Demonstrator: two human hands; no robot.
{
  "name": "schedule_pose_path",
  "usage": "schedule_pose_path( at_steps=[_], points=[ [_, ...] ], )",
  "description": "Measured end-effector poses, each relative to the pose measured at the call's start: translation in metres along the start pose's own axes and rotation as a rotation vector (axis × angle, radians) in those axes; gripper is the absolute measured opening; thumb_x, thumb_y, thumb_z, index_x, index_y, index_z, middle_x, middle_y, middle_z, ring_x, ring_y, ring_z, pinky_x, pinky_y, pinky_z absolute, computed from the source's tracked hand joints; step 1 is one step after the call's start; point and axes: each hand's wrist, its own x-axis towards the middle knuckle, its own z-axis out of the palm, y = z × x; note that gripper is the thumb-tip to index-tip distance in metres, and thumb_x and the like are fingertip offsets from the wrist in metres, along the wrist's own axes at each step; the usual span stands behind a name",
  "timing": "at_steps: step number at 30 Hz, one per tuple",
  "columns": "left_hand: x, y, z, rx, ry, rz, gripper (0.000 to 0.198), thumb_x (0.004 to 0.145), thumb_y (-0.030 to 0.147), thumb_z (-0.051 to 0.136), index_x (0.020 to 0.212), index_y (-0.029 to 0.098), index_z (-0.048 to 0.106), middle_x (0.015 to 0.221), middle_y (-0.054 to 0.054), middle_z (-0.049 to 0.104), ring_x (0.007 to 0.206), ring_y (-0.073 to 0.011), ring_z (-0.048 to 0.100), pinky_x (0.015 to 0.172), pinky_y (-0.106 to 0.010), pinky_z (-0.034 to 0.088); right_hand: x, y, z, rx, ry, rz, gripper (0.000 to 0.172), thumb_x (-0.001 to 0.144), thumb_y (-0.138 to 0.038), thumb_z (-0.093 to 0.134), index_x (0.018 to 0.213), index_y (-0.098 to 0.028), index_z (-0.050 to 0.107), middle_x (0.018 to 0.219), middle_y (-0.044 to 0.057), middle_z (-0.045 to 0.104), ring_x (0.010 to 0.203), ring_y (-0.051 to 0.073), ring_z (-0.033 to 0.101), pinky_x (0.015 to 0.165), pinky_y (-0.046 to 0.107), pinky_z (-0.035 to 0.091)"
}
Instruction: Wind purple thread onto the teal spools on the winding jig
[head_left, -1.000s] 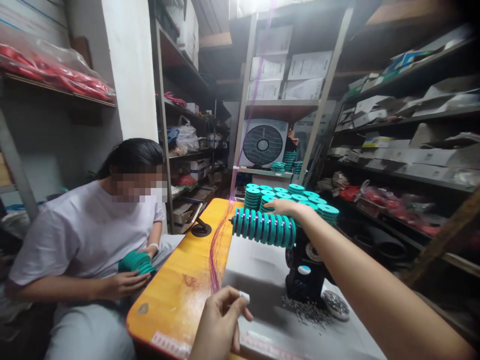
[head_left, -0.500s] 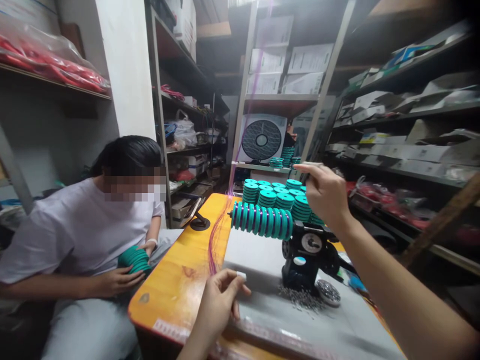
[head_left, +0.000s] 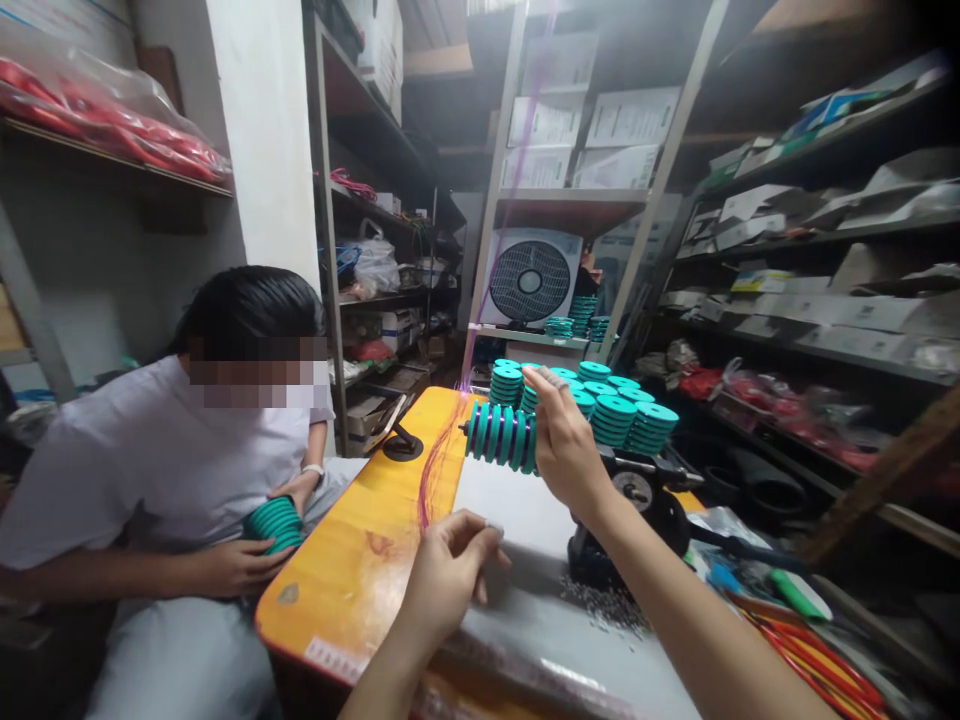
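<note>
Over grey sheet [head_left: 514, 503] — open room parts left hand [head_left: 452, 567] from right hand [head_left: 568, 448].

Right of left hand [head_left: 454, 575]: open gap over grey board [head_left: 517, 515] | Just past right hand [head_left: 566, 440]: green spool stacks [head_left: 613, 422] block

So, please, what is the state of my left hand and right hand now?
Left hand: closed in a pinch; whether it holds anything cannot be told.
Right hand: open, fairly flat, at the row of teal spools; contact cannot be told.
</note>
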Motion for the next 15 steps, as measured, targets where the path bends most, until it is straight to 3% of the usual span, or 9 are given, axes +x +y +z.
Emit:
schedule_pose_path(
  at_steps=[4, 7, 11, 15],
  points=[
    [0.020, 0.021, 0.002, -0.011, -0.033, 0.029, 0.030, 0.078, 0.043, 0.066, 0.074, 0.014, 0.061, 0.065, -0.004, 0.068, 0.032, -0.0036, 0.043, 0.035, -0.019, 0.030, 0.024, 0.008, -0.005, -0.001, -0.049, -0.097, 0.044, 0.089, -0.011, 0.036, 0.127, -0.026, 0.051, 0.112, 0.010, 0.059, 0.110, 0.024, 0.055, 0.094, 0.048, 0.048],
    [0.031, 0.036, 0.001, -0.037, -0.048, 0.045, 0.031, 0.076, 0.043, 0.067, 0.078, 0.013, 0.063, 0.065, -0.003, 0.068, 0.034, -0.0038, 0.044, 0.035, -0.018, 0.032, 0.031, 0.010, -0.011, 0.042, -0.222, -0.356, 0.042, 0.080, -0.008, 0.044, 0.116, -0.026, 0.059, 0.102, 0.007, 0.062, 0.096, 0.021, 0.058, 0.084, 0.040, 0.052],
    [0.037, 0.053, -0.002, -0.051, -0.091, 0.071, 0.032, 0.076, 0.043, 0.067, 0.080, 0.012, 0.063, 0.065, -0.004, 0.068, 0.035, -0.0040, 0.045, 0.036, -0.018, 0.035, 0.029, 0.013, -0.015, 0.026, -0.373, -0.627, 0.053, 0.072, -0.008, 0.045, 0.122, -0.020, 0.054, 0.104, 0.009, 0.059, 0.089, 0.018, 0.059, 0.073, 0.033, 0.054],
    [0.037, 0.066, -0.003, -0.014, -0.137, 0.109, 0.034, 0.078, 0.046, 0.064, 0.080, 0.012, 0.063, 0.066, -0.004, 0.067, 0.036, -0.0044, 0.046, 0.037, -0.018, 0.036, 0.026, 0.017, -0.015, -0.094, -0.456, -0.765, 0.050, 0.083, -0.018, 0.046, 0.133, -0.019, 0.047, 0.100, 0.009, 0.059, 0.090, 0.018, 0.061, 0.076, 0.033, 0.055]
  ],
)
